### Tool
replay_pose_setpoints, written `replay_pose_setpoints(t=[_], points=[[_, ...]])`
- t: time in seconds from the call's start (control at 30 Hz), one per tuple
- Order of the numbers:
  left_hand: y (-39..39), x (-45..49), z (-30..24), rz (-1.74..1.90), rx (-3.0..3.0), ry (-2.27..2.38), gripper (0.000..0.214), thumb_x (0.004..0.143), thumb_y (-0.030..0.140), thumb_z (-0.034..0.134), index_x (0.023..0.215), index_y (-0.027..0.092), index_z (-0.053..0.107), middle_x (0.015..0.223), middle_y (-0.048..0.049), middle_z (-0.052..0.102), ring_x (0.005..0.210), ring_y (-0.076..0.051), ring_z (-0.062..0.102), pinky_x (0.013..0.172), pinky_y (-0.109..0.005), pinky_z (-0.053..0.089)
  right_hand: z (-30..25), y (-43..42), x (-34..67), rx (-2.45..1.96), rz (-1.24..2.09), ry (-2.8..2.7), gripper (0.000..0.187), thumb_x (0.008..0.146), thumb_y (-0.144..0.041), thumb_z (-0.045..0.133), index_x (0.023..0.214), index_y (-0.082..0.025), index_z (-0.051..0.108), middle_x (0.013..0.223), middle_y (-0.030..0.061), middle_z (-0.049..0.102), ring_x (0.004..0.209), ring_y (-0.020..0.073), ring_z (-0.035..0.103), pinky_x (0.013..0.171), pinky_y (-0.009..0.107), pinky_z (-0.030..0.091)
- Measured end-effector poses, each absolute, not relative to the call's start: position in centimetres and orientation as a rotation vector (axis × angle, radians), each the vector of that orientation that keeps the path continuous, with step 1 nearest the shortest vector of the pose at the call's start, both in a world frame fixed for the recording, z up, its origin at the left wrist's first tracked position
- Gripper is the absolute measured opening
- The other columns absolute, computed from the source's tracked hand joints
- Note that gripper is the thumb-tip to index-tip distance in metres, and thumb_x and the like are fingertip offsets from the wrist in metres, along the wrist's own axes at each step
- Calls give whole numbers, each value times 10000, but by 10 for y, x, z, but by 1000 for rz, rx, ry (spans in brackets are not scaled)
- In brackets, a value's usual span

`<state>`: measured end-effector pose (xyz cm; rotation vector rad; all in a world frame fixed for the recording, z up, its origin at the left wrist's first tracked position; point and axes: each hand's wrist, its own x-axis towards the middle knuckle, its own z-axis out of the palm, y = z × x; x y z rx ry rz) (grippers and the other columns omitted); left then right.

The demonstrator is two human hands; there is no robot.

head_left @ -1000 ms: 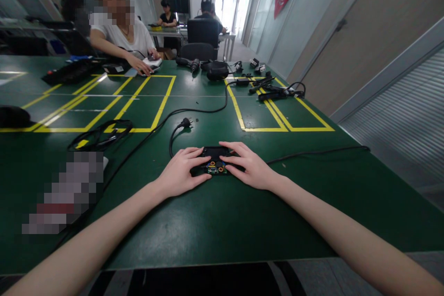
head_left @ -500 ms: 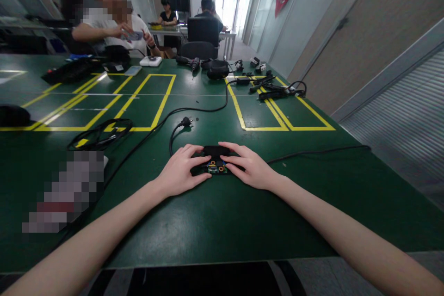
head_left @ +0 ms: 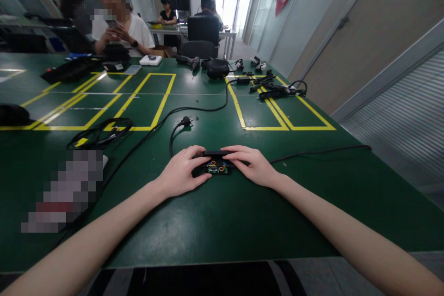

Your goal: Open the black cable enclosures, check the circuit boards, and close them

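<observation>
The green table [head_left: 222, 222] is giving my arms room, stretching from my wrists to its near edge, while a black cable [head_left: 319, 151] is running rightward to the side edge. My left hand [head_left: 181, 169] and right hand [head_left: 255, 166] are grasping a tilted black cover [head_left: 215, 153] by its two ends, along the far side of the circuit board [head_left: 218, 167], which is lying between them.

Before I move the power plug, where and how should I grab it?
Probably pinch the power plug by its black body, coming from above: it lies on the table, its prongs point right and its cable leaves on the left.
</observation>
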<state>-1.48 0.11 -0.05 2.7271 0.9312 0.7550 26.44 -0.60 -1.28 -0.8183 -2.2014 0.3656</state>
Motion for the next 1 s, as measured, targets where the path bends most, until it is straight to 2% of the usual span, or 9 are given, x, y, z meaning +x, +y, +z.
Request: replay_pose_setpoints(t=[0.4,0.53,0.63,0.8,1.0], points=[[1,-17,1,820,2811,872,265,910,290,744,1155,191,742,1271,-148,668,1089,-288,693,915,-455,616,-11,-9,263,-783,332,-2116,259,970,-72,551,938,-229,755,1205,92,783,1103,222,760,967,413,639],[1,-17,2,840,2798,861,203,899,279,754,1082,200,713,1258,-135,684,1079,-275,696,921,-442,605,-9,-10,263,-816,393,-2129,205,945,-81,559,864,-227,677,1164,85,787,1063,230,764,947,421,628],[1,-17,4,820,2734,875,176,890,271,762,961,201,617,1221,-113,712,1041,-253,705,896,-409,601,-6,-12,262,-850,447,-2095,156,921,-109,587,825,-230,564,1102,91,788,999,230,760,882,401,623],[0,-15,6,842,2591,906,308,884,266,758,858,229,453,1100,-73,732,949,-223,715,829,-367,585,2,-16,261,-798,520,-2134,171,856,-125,598,900,-251,491,1069,92,745,959,227,714,817,379,606],[-2,-12,7,827,2513,830,283,885,192,732,856,228,453,1087,-65,695,982,-215,695,816,-339,567,6,-19,258,-747,531,-2156,165,866,-139,610,954,-247,522,1041,85,706,931,228,669,787,375,592]])
